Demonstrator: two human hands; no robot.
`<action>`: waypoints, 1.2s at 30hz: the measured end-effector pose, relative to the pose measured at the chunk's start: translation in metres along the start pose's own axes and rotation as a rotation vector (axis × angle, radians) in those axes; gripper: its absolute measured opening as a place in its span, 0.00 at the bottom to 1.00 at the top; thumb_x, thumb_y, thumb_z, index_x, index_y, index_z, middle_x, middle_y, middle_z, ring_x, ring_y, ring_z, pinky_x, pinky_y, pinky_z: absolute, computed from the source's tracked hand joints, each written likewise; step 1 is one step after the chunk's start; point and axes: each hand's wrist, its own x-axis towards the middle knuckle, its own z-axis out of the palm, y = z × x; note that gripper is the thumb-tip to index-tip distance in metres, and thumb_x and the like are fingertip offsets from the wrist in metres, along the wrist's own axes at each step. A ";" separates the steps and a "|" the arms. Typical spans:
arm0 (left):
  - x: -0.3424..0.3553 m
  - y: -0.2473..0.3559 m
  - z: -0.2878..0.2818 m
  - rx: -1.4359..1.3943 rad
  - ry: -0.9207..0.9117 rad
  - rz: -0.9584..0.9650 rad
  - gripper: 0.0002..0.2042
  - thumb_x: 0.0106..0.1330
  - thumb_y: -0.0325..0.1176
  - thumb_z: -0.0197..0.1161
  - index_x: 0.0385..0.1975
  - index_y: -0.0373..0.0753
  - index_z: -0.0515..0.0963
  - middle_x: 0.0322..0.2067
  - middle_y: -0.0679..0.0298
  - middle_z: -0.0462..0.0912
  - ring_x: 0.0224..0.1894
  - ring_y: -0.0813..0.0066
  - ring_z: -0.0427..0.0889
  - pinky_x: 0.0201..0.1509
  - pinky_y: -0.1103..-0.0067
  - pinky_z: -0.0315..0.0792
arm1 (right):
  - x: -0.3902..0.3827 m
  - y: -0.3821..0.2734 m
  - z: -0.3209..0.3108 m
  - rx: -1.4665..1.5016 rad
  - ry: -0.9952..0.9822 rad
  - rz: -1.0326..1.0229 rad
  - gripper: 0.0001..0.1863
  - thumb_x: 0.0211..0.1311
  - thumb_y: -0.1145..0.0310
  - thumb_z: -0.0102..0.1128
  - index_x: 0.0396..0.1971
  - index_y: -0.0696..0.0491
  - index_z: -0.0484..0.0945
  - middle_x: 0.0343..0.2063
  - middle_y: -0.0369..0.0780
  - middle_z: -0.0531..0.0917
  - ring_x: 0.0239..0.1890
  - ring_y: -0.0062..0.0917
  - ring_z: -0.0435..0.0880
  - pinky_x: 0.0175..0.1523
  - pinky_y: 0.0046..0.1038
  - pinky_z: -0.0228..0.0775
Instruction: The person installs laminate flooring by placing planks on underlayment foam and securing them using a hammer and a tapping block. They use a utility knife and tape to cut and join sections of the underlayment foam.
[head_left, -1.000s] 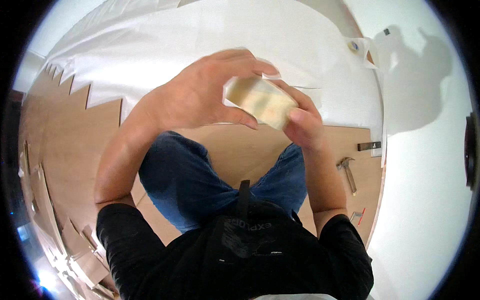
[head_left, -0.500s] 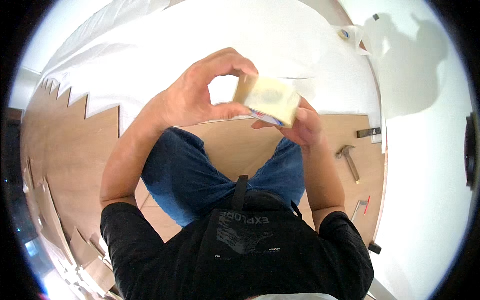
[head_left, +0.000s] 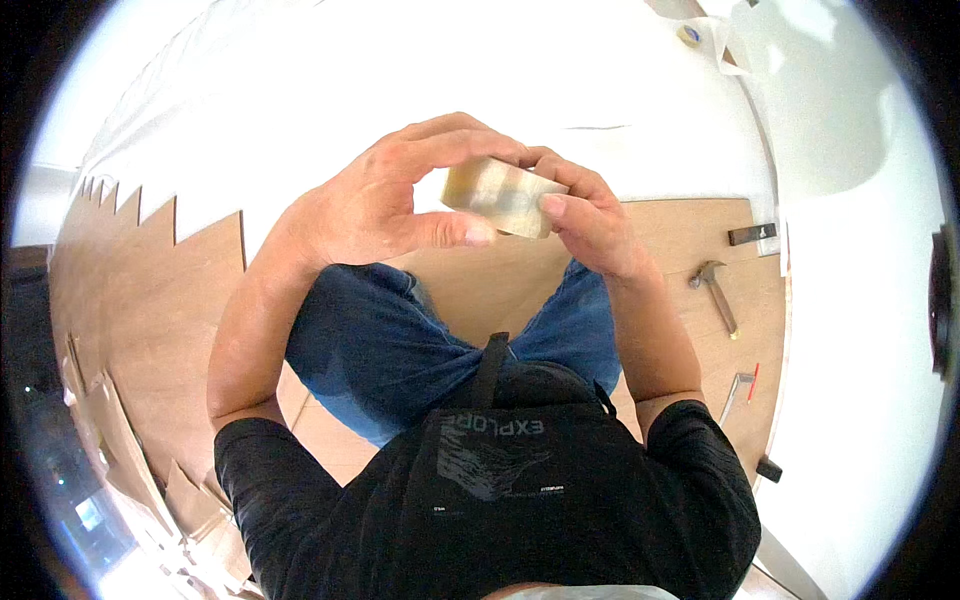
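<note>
A wide roll of translucent, yellowish tape (head_left: 497, 197) is held up in front of me, above the edge where the wood flooring meets the white sheet. My right hand (head_left: 597, 215) grips its right end, with the thumb on the outer face and the fingers curled over the top. Around the other end curves my left hand (head_left: 385, 190). Its fingers reach along the roll's upper edge and its thumb lies by the lower edge. Motion blurs the roll's surface, and its core is hidden.
On the boards (head_left: 690, 230) at right lie a dark block (head_left: 752, 234), a claw hammer (head_left: 716, 300), a metal square (head_left: 737, 393) and a red pencil-like stick (head_left: 753, 383). White sheeting (head_left: 350, 70) spreads ahead. Another tape roll (head_left: 689, 36) sits far right. Flooring offcuts (head_left: 130, 440) pile at left.
The roll has turned in my hands and shifted slightly left; its printed inner core no longer shows. My right hand's fingers have come up over its top, close to my left fingertips.
</note>
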 end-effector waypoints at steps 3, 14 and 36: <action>0.003 0.004 0.005 0.035 -0.083 -0.176 0.21 0.69 0.33 0.68 0.61 0.39 0.79 0.52 0.56 0.81 0.53 0.61 0.81 0.56 0.70 0.76 | 0.001 0.001 0.005 -0.146 0.038 0.148 0.16 0.68 0.60 0.63 0.45 0.58 0.83 0.53 0.40 0.78 0.46 0.22 0.77 0.50 0.27 0.71; 0.002 -0.002 -0.005 0.052 -0.144 -0.273 0.07 0.63 0.26 0.71 0.39 0.38 0.88 0.34 0.62 0.81 0.35 0.70 0.80 0.39 0.73 0.75 | 0.009 0.022 0.008 -0.078 -0.067 0.354 0.30 0.71 0.47 0.63 0.55 0.60 0.76 0.43 0.41 0.82 0.44 0.24 0.82 0.44 0.28 0.84; 0.000 -0.052 0.037 0.507 0.366 -0.225 0.03 0.72 0.23 0.60 0.41 0.31 0.77 0.43 0.52 0.80 0.49 0.57 0.79 0.60 0.69 0.71 | 0.051 0.063 0.039 -0.531 0.440 -0.042 0.43 0.67 0.56 0.61 0.74 0.64 0.53 0.30 0.56 0.86 0.36 0.52 0.87 0.45 0.44 0.79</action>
